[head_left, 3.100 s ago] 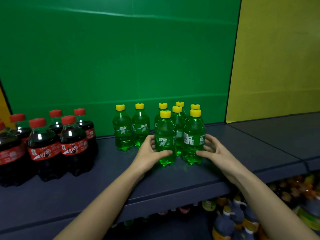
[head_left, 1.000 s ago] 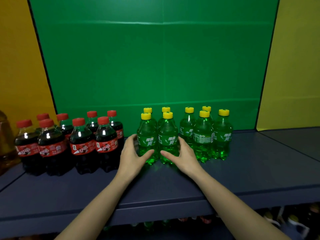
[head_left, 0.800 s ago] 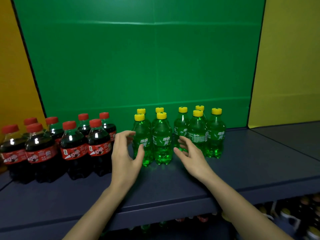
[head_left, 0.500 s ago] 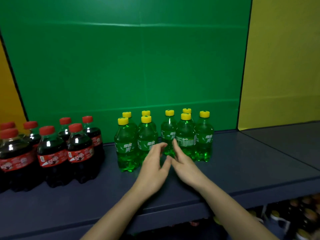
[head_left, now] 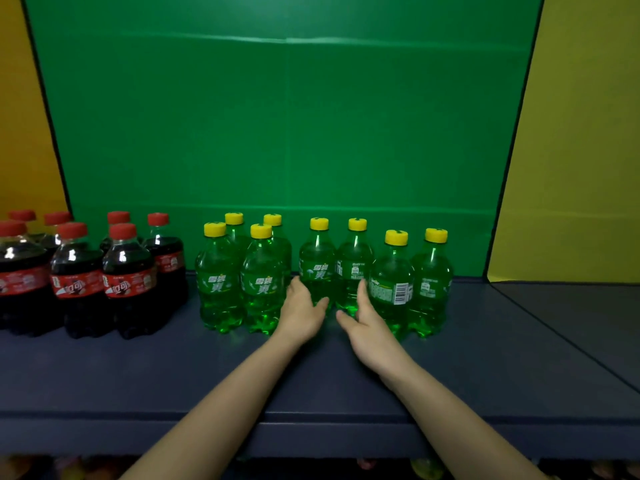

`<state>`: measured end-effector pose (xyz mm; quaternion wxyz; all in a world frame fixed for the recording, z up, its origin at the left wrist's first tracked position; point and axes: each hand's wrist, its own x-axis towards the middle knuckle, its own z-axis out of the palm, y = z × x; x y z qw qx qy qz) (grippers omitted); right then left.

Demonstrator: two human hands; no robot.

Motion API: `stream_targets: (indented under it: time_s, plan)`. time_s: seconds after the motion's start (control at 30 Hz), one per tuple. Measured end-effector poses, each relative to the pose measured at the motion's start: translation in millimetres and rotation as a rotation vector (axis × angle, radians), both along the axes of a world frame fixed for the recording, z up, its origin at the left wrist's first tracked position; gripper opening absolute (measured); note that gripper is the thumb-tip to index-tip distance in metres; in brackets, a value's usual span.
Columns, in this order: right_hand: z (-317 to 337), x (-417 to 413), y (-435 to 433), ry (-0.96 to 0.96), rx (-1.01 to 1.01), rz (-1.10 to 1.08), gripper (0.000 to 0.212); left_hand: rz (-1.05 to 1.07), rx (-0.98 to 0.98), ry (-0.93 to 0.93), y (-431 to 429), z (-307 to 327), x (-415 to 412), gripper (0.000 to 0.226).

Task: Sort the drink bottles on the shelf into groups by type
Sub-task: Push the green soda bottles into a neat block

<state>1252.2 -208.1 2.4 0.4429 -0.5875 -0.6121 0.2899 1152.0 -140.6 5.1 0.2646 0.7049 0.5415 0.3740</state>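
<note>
On the dark blue shelf [head_left: 485,375] the sorting looks nearly done. The red-capped cola bottles [head_left: 128,282] stand bunched together toward the shelf's left end, and all eight yellow-capped green Sprite bottles [head_left: 218,282] stand upright in the middle, apart from the cola, with no bottle of one kind among the other. What remains, as far as can be judged, is tidying the green group, which is ragged. Four bottles form a tight block on its left, a middle pair [head_left: 317,271] stands farther back near the green backdrop [head_left: 277,133], and a right-hand pair [head_left: 393,289] sits a little nearer the front edge. The left hand [head_left: 301,310] lies against the left side of the middle pair and the right hand [head_left: 367,327] against its right side. Both have their fingers stretched out along the bottles rather than wrapped round them, with the thumbs angled toward each other in front. The likely step is drawing this pair forward into line with its neighbours. Whatever sits below the shelf is too blurred to name.
</note>
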Motion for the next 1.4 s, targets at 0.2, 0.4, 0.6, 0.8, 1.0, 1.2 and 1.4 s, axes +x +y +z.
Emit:
stream_targets:
  time_s: [0.2, 0.4, 0.6, 0.8, 1.0, 1.2, 1.4]
  plan:
    - [2.9, -6.5, 14.4, 0.037, 0.034, -0.093, 0.072, 0.079, 0.021, 0.048, 4.2, -2.0, 7.6, 0.066]
    - [2.4, -16.5, 32.4, 0.109, 0.056, -0.218, 0.069, 0.075, 0.018, 0.024, 7.8, -3.4, 9.8, 0.065]
    - [5.5, -19.6, 47.6, 0.151, 0.093, -0.367, 0.066, 0.062, 0.013, 0.002, 10.7, -6.0, 9.6, 0.065]
    - [3.9, -16.4, 60.9, 0.129, 0.090, -0.429, 0.081, 0.050, 0.021, -0.010, 14.7, -7.6, 10.1, 0.068]
    - [4.4, -5.4, 69.6, 0.115, 0.080, -0.447, 0.080, 0.052, 0.018, -0.013, 19.1, -9.8, 11.1, 0.068]
    - [2.6, -1.2, 72.4, 0.093, 0.072, -0.466, 0.080, 0.059, 0.033, -0.014, 21.1, -11.3, 10.9, 0.065]
    - [-2.6, 0.5, 73.2, 0.106, 0.073, -0.440, 0.077, 0.054, 0.047, 0.000, 21.1, -12.1, 10.4, 0.063]
